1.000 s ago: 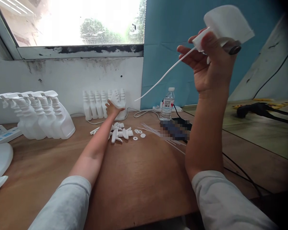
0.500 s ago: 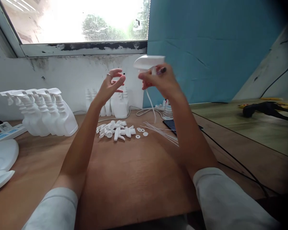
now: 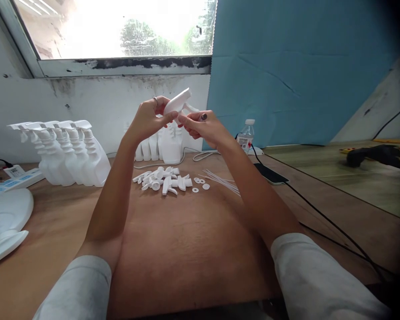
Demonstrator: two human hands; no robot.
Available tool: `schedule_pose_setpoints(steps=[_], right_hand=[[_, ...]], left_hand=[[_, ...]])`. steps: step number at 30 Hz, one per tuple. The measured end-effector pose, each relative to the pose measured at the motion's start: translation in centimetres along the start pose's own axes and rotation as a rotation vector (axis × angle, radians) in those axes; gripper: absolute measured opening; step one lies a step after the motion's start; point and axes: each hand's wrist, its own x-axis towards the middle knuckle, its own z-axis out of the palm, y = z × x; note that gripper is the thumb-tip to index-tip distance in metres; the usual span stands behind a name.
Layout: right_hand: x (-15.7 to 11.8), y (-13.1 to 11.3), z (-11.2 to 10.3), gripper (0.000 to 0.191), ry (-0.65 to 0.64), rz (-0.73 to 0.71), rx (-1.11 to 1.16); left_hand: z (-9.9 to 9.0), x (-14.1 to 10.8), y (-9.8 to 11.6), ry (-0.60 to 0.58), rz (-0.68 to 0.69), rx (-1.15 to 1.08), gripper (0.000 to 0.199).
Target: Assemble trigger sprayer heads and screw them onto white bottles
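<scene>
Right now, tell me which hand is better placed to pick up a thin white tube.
The right hand, probably: the thin white tubes lie on its side, near the right forearm. The left hand sits farther off; both hold the white spray head.

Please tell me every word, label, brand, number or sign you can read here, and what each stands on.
No text is clearly readable.
Water bottle: label print too small to read.
White plug: dark printing, too blurred.
Power strip: blue markings, unreadable.
Held spray head: no lettering visible.
</scene>
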Motion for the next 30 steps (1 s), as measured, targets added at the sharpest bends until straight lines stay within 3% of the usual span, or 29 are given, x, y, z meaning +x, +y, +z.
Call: schedule_pose_setpoints(steps=[4,9,12,15,17,21,23,25,27,30], right_hand=[[-0.4,-0.4,0.4,0.048,0.016,-0.147,-0.112],[-0.2,-0.2,1.2,0.063,0.115,-0.284,-0.235],[0.0,-0.1,1.3,0.066,0.207,-0.285,-0.302],[0.3,0.2,0.4,0.07,0.332,-0.258,-0.391],[0.6,0.7,-1.0,0.067,0.283,-0.138,-0.387],[0.8,2.7,-4.6,0.044,-0.073,0.362,-0.319],[0.9,3.5,-6.2,0.039,-0.171,0.469,-0.378],[0.8,3.7,-7.1,0.037,-0.095,0.471,-0.491],[0.7,2.8,-7.2,0.037,0.11,0.405,-0.559],[0.0,0.2,-5.9,0.044,0.316,0.18,-0.403]], left_hand=[[0.3,0.1,0.1,0.055,-0.023,-0.074,0.027],[0.7,0.3,-0.4,-0.006,-0.009,-0.112,0.025],[0.8,0.4,-0.8,-0.007,-0.024,-0.132,0.03],[0.4,0.6,-1.3,0.11,-0.025,-0.091,0.036],[-0.1,0.7,-1.8,0.178,-0.053,-0.115,0.036],[-0.9,1.0,-2.5,0.291,-0.178,-0.318,0.024],[-0.9,1.0,-2.6,0.311,-0.253,-0.46,0.017],[-0.7,0.9,-2.5,0.298,-0.319,-0.597,0.012],[-0.1,0.8,-2.5,0.266,-0.37,-0.696,0.01],[1.1,0.8,-2.9,0.208,-0.459,-0.801,0.018]])
